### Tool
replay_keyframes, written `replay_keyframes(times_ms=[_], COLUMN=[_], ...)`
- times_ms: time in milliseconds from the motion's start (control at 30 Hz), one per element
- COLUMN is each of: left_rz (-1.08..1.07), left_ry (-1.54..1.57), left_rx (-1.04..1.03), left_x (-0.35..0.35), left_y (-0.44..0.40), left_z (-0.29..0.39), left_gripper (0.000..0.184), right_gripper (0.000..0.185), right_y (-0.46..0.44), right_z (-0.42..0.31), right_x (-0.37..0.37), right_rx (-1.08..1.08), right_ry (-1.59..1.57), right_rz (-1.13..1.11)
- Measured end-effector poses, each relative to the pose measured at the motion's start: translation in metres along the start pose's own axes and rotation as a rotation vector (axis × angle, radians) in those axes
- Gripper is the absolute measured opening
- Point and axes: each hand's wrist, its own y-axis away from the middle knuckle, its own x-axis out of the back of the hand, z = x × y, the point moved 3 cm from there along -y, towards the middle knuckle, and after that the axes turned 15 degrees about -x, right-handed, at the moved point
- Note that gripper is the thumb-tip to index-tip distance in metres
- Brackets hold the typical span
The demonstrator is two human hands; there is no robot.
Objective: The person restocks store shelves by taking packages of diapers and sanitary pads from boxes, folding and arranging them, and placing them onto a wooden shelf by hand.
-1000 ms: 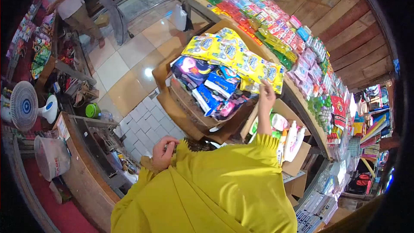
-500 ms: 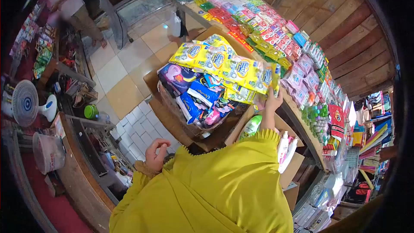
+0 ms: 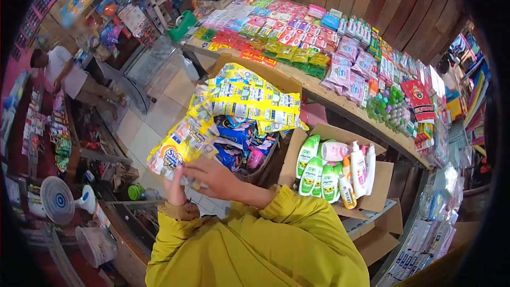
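Observation:
A linked strip of yellow packets with blue and orange print [image 3: 183,141] hangs down on the left side, its lower end at my hands. My left hand [image 3: 175,190] is closed on that lower end from below. Beside it, my right hand [image 3: 215,179] grips the same end, fingers partly hidden behind the plastic. More of the yellow packets [image 3: 255,101] drape over the far side of a cardboard box [image 3: 287,77], their backs showing. Under them lie dark blue and pink packs [image 3: 234,133] inside the box.
An open carton [image 3: 390,172] of green and white bottles stands to the right. Behind it, a wooden counter [image 3: 313,82] carries rows of small packets. A fan [image 3: 57,201] and a clear tub [image 3: 96,245] are at the left. A person [image 3: 66,74] stands at far left.
My right hand has moved left across the box to my left hand, pulling the packet strip's end along. The strip has flipped partly over. The view has shifted, revealing the bottle carton.

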Motion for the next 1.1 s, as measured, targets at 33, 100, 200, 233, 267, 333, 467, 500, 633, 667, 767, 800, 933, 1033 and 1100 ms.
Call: replay_keyframes(times_ms=[33, 100, 200, 233, 267, 333, 467, 500, 633, 667, 767, 800, 933, 1033, 1100], left_rz=[0.055, 0.218, 0.248, 0.278, 0.307, 0.322, 0.383, 0.399, 0.393, 0.397, 0.388, 0.396, 0.449, 0.486, 0.473], left_ry=[0.02, 0.0, -0.051, -0.078, -0.107, -0.12, -0.165, -0.164, -0.125, -0.122, -0.106, -0.098, -0.037, -0.034, -0.004], left_rx=[0.013, -0.048, -0.143, -0.166, -0.19, -0.234, -0.23, -0.231, -0.193, -0.197, -0.187, -0.197, -0.261, -0.294, -0.319], left_x=[0.012, 0.021, 0.027, 0.036, 0.046, 0.057, 0.083, 0.088, 0.103, 0.104, 0.103, 0.1, 0.102, 0.092, 0.085], left_y=[-0.004, -0.008, -0.017, -0.021, -0.025, -0.031, -0.034, -0.033, -0.027, -0.026, -0.02, -0.018, -0.006, 0.021, 0.046], left_z=[-0.003, 0.003, 0.048, 0.057, 0.067, 0.08, 0.095, 0.099, 0.106, 0.107, 0.107, 0.109, 0.125, 0.155, 0.169], left_gripper=[0.047, 0.039, 0.04, 0.041, 0.042, 0.044, 0.043, 0.043, 0.042, 0.043, 0.044, 0.044, 0.043, 0.04, 0.039], right_gripper=[0.054, 0.054, 0.045, 0.044, 0.058, 0.079, 0.097, 0.096, 0.084, 0.082, 0.059, 0.052, 0.029, 0.034, 0.037], right_y=[0.0, 0.004, 0.014, 0.025, 0.033, 0.047, 0.069, 0.075, 0.072, 0.072, 0.054, 0.054, -0.004, -0.073, -0.096], right_z=[0.006, 0.023, 0.115, 0.149, 0.19, 0.221, 0.312, 0.331, 0.334, 0.337, 0.29, 0.303, 0.244, 0.109, 0.051], right_x=[0.003, 0.027, 0.094, 0.112, 0.13, 0.149, 0.173, 0.173, 0.174, 0.179, 0.194, 0.201, 0.216, 0.188, 0.146], right_rx=[0.027, 0.085, -0.319, -0.457, -0.535, -0.681, -0.659, -0.735, -0.776, -0.717, -0.898, -0.931, -0.773, -0.576, -0.419], right_ry=[-0.026, -0.075, -0.034, 0.246, 0.462, 0.809, 0.416, 0.038, -0.566, -0.74, -0.773, -0.689, -0.857, -0.784, -0.573], right_rz=[-0.015, -0.06, 0.309, 0.499, 0.449, 0.522, 0.675, 0.773, 0.736, 0.708, 0.791, 0.765, 0.613, 0.233, 0.076])
